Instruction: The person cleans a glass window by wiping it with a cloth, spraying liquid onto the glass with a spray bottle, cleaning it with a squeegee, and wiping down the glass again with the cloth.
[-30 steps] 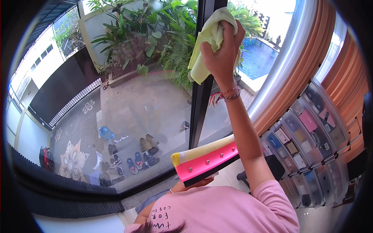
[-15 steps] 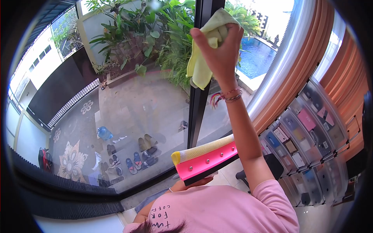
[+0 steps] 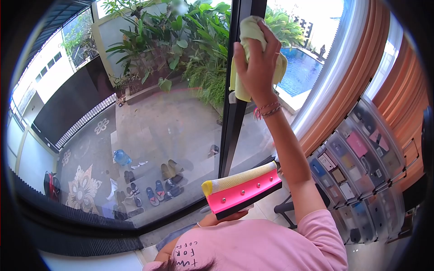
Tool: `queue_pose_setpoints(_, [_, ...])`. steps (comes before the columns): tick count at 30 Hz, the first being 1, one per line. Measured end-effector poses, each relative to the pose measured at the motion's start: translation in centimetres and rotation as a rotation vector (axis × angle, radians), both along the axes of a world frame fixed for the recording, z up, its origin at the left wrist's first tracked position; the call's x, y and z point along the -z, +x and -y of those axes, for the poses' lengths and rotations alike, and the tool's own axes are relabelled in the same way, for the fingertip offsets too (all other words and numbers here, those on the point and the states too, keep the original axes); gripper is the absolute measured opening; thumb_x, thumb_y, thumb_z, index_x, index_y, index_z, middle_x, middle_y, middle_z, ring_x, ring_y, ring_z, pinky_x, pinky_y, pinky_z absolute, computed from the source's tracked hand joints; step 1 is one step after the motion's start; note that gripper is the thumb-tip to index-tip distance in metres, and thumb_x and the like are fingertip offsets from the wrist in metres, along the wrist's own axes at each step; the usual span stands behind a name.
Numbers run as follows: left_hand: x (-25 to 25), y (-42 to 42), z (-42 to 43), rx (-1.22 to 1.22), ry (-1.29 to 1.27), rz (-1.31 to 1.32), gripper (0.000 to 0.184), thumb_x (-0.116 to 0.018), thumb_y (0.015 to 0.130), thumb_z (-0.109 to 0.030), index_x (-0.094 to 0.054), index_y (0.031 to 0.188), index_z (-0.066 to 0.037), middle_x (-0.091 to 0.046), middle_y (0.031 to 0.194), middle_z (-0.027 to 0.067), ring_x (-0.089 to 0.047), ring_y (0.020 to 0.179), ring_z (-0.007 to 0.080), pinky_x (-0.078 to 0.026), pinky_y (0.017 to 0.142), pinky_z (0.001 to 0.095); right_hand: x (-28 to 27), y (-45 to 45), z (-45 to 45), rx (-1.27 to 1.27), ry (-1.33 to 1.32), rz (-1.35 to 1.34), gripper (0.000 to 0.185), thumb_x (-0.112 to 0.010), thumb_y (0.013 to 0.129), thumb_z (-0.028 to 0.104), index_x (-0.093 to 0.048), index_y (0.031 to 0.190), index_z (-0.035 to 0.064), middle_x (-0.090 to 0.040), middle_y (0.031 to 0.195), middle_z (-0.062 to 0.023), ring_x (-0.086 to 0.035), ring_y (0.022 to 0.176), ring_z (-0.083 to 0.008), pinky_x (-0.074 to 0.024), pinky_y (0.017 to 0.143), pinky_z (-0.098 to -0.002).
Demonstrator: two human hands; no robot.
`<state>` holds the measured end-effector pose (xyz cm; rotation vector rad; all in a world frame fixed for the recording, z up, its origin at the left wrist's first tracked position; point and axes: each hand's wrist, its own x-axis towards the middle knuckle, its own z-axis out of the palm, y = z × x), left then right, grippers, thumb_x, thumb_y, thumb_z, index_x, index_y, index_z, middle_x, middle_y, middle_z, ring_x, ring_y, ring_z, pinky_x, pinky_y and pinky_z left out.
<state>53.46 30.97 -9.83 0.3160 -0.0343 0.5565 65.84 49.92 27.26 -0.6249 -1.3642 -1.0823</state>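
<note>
Shifted rightward since the earlier frame, before black window post (image 3: 231,135): long pink squeegee with yellow-white fabric sleeve (image 3: 242,187), lower centre; pale yellow cloth (image 3: 251,31), upper centre, clasped by right hand (image 3: 260,74), fingers bent. Below squeegee: left hand (image 3: 231,217), finger state indeterminable.

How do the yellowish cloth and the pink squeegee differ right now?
The cloth is pale yellow-green, while the squeegee combines pink, yellow, white and black. The cloth is bunched and soft-looking; the squeegee is long and straight-edged. The cloth is up high in the right hand, the squeegee lower, partly covering the left hand. Both show some yellow.
</note>
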Motion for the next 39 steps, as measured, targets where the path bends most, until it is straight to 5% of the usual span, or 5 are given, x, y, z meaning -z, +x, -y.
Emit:
queue_pose_setpoints(5, [1.3,0.0,-0.3,0.040,-0.342,-0.209,0.036,-0.055,0.089,-0.012,-0.048,0.125,-0.009,-0.049,0.126,0.0075,-0.048,0.116,0.0173,-0.039,0.101,0.0311,1.0,1.4,1.0,-0.329,-0.241,-0.173,0.035,-0.063,0.087,0.017,-0.048,0.112,-0.0015,-0.057,0.107,-0.0183,-0.061,0.093,-0.0322,-0.0481,0.082,-0.0380])
queue_pose_setpoints(7, [0.9,0.7,-0.4,-0.227,1.046,-0.689,0.036,-0.054,0.089,-0.016,-0.048,0.124,-0.010,-0.050,0.125,0.0073,-0.048,0.115,0.0179,-0.040,0.100,0.0335,0.9,1.8,1.9,-0.311,-0.367,-0.148,0.035,-0.060,0.090,0.017,-0.046,0.119,0.0012,-0.058,0.108,-0.0172,-0.062,0.096,-0.0323,-0.0485,0.084,-0.0381])
queue_pose_setpoints(8, [0.7,0.8,-0.2,-0.220,1.045,-0.686,0.036,-0.054,0.089,-0.016,-0.048,0.124,-0.010,-0.050,0.125,0.0073,-0.048,0.115,0.0179,-0.040,0.100,0.0335,0.9,1.9,1.9,-0.304,-0.369,-0.150,0.035,-0.060,0.090,0.017,-0.046,0.119,0.0012,-0.058,0.108,-0.0172,-0.062,0.096,-0.0323,-0.0485,0.084,-0.0381])
queue_pose_setpoints(11, [-0.2,1.5,-0.2,-0.168,0.870,-0.589,0.033,-0.055,0.089,-0.015,-0.049,0.121,-0.009,-0.050,0.120,0.0065,-0.049,0.110,0.0170,-0.040,0.096,0.0318,1.4,1.9,1.7,0.041,-0.099,0.028,0.035,-0.052,0.095,0.016,-0.044,0.128,0.0064,-0.059,0.111,-0.0164,-0.063,0.098,-0.0344,-0.0488,0.084,-0.0387])
queue_pose_setpoints(39, [-8.7,-0.1,2.2,0.099,-0.490,0.226,0.015,-0.057,0.087,-0.008,-0.056,0.102,-0.006,-0.054,0.085,-0.0004,-0.052,0.075,0.0094,-0.044,0.070,0.0184,0.1,1.7,-0.2,-0.192,-0.094,-0.053,0.014,-0.066,0.082,0.009,-0.066,0.096,0.0057,-0.054,0.083,-0.0093,-0.056,0.074,-0.0240,-0.0463,0.063,-0.0343])
